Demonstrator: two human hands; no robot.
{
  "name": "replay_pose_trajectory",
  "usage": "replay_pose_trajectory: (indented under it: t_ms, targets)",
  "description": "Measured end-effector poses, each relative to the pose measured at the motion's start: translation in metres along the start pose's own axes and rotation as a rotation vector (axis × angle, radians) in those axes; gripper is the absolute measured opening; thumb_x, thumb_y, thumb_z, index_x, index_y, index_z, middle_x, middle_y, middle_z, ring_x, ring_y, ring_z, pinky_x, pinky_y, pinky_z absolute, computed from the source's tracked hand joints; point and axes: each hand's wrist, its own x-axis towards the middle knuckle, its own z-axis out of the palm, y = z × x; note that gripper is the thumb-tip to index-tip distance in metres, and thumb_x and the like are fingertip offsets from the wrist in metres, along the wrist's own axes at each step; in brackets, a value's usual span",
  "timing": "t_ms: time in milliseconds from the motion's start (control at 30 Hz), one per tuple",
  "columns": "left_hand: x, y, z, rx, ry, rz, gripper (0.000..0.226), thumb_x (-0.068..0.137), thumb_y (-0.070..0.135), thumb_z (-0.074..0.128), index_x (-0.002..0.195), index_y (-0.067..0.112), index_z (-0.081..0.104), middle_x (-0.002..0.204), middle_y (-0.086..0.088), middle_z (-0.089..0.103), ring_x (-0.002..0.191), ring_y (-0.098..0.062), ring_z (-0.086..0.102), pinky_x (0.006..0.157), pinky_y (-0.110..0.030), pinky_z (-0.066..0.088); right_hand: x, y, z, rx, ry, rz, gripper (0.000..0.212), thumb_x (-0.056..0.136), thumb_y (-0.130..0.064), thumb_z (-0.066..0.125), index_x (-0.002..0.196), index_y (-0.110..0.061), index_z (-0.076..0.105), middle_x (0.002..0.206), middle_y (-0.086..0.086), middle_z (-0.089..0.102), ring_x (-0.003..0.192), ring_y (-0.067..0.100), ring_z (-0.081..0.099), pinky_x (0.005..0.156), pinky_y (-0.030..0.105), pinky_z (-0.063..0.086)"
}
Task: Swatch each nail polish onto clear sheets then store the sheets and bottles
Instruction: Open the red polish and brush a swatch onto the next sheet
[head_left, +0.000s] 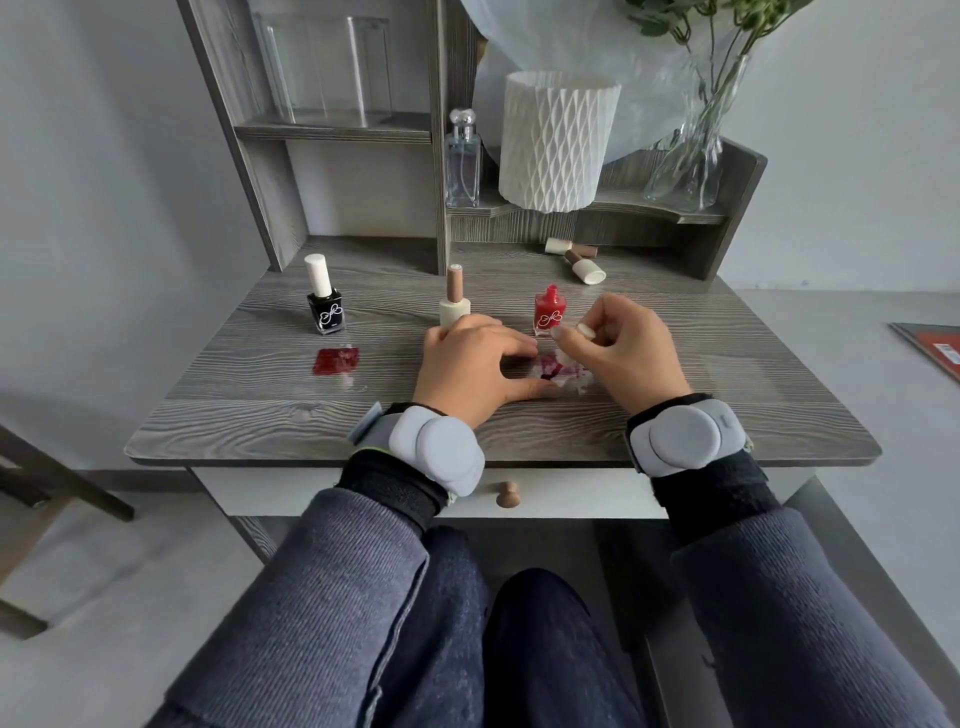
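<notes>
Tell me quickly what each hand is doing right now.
The left hand is open, fingers resting on the clear sheet.
The right hand pinches the white brush cap above that sheet.

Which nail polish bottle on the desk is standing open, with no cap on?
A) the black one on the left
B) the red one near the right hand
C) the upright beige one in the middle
B: the red bottle shows a bare neck, while the black bottle wears a white cap and the upright beige bottle a brown one; the right hand pinches what looks like a brush cap.
</notes>
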Motion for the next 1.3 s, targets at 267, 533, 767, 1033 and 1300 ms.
replay_pose_trajectory:
  t_ms: [267,533,767,1033,1300]
  targets:
    - [0.0004,0.0002,-0.0004,0.001,0.002,0.008,0.052,0.068,0.068,0.065,0.110,0.037,0.068,0.119,0.025,0.061,0.124,-0.002,0.037,0.088,-0.028,0.017,-0.0016,-0.0028,-0.0029,-0.041,0.154,0.030,0.029,0.075,-0.012,0.064,0.062,-0.020,0.039,0.053,-0.008,0.041,0.050,0.008,0.035,0.052,0.026,0.030]
    - [-0.0002,0.0004,-0.0008,0.005,-0.002,0.005,0.052,0.068,0.068,0.064,0.110,0.038,0.068,0.119,0.026,0.061,0.124,-0.002,0.037,0.091,-0.030,0.019,-0.0002,0.0004,-0.0018,0.007,0.146,0.002,0.030,0.084,-0.029,0.071,0.069,-0.018,0.047,0.059,-0.003,0.054,0.052,0.007,0.042,0.054,0.022,0.034]
    - [-0.0004,-0.0001,0.0000,0.004,0.016,0.012,0.050,0.069,0.068,0.063,0.109,0.039,0.068,0.117,0.025,0.062,0.123,-0.002,0.038,0.093,-0.033,0.021,0.0015,0.0030,0.0003,-0.087,0.060,-0.006,0.031,0.084,-0.034,0.072,0.074,-0.013,0.050,0.060,-0.007,0.050,0.054,0.007,0.043,0.055,0.025,0.036]
    - [0.0000,-0.0004,0.0002,0.010,0.009,0.009,0.052,0.068,0.068,0.064,0.110,0.038,0.068,0.118,0.025,0.061,0.124,-0.002,0.037,0.093,-0.032,0.020,0.0016,0.0017,-0.0002,-0.061,0.127,0.000,0.032,0.083,-0.029,0.072,0.067,-0.019,0.046,0.057,-0.010,0.049,0.049,0.003,0.043,0.051,0.014,0.032]
    - [0.0000,-0.0009,0.0013,0.012,0.024,0.020,0.051,0.068,0.068,0.063,0.109,0.038,0.068,0.116,0.025,0.062,0.123,-0.003,0.039,0.094,-0.034,0.023,0.0012,0.0033,0.0003,-0.100,0.023,-0.001,0.030,0.081,-0.033,0.074,0.074,-0.012,0.053,0.065,-0.003,0.059,0.057,0.010,0.048,0.058,0.029,0.040]
